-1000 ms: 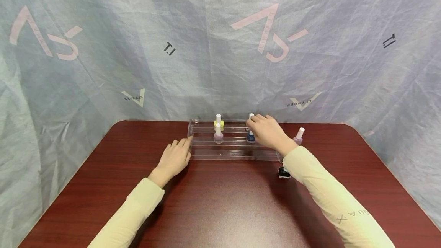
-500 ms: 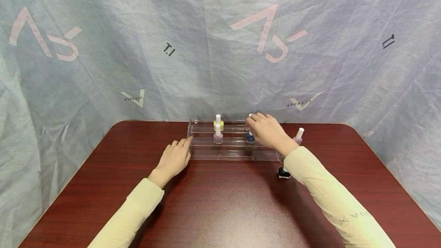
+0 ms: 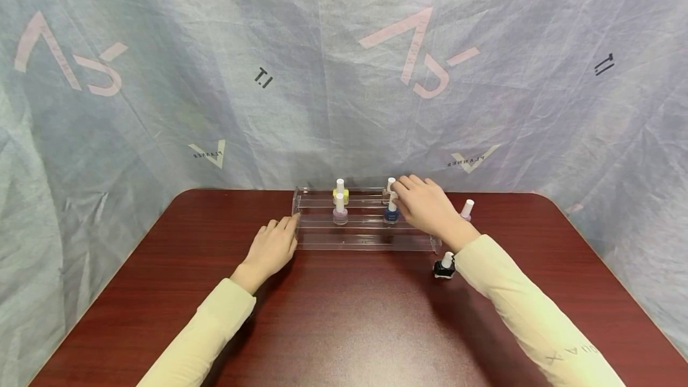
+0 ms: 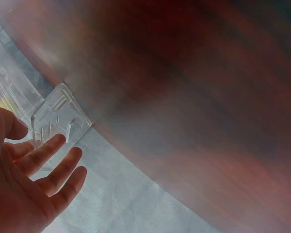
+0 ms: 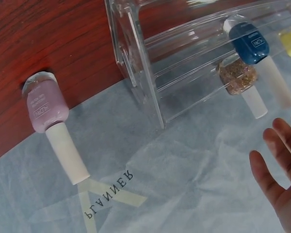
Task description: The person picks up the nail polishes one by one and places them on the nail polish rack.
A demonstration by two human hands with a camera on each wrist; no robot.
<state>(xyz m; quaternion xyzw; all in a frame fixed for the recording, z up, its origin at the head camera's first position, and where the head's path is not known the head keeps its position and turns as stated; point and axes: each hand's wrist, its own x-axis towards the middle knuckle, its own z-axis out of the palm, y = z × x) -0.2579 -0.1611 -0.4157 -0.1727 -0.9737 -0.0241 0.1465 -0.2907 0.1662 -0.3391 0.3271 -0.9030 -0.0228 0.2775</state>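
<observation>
Six nail polish bottles [image 3: 340, 215], one clear rack [image 3: 360, 237], two hands [image 3: 271, 248]

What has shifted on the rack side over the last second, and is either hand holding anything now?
The right hand has drawn back a little from the glitter bottle on the top tier; its fingers are spread and hold nothing. With the arm shifted right, the black bottle on the table shows more fully. The left hand still rests open against the rack at its left end. The bottles stand as before.
</observation>
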